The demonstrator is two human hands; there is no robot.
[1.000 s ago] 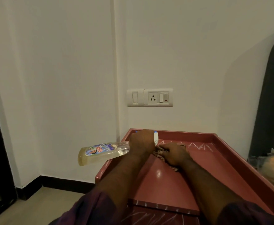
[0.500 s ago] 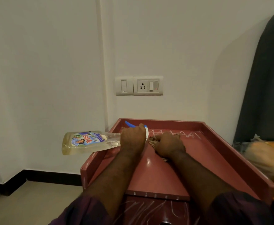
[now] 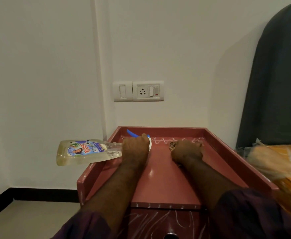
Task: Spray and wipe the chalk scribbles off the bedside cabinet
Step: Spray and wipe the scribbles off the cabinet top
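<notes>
A red bedside cabinet [image 3: 165, 185] with a raised rim stands against the wall. White chalk zigzags [image 3: 163, 140] run along the back of its top, and more chalk scribbles [image 3: 146, 221] cover its front. My left hand [image 3: 135, 149] grips the neck of a clear spray bottle [image 3: 84, 151] of yellowish liquid, held sideways with its base out past the cabinet's left edge. My right hand [image 3: 186, 150] presses a patterned cloth [image 3: 172, 145] on the top, just below the zigzags; most of the cloth is hidden under the hand.
A socket and switch plate [image 3: 138, 91] sits on the white wall above the cabinet. A dark headboard [image 3: 277, 83] and a bed with orange bedding [image 3: 284, 168] lie close on the right. The floor [image 3: 29, 219] lies to the left.
My right hand has slid the cloth to the right along the back of the top, away from my left hand. The chalk where it passed looks fainter. The bottle stays in my left hand.
</notes>
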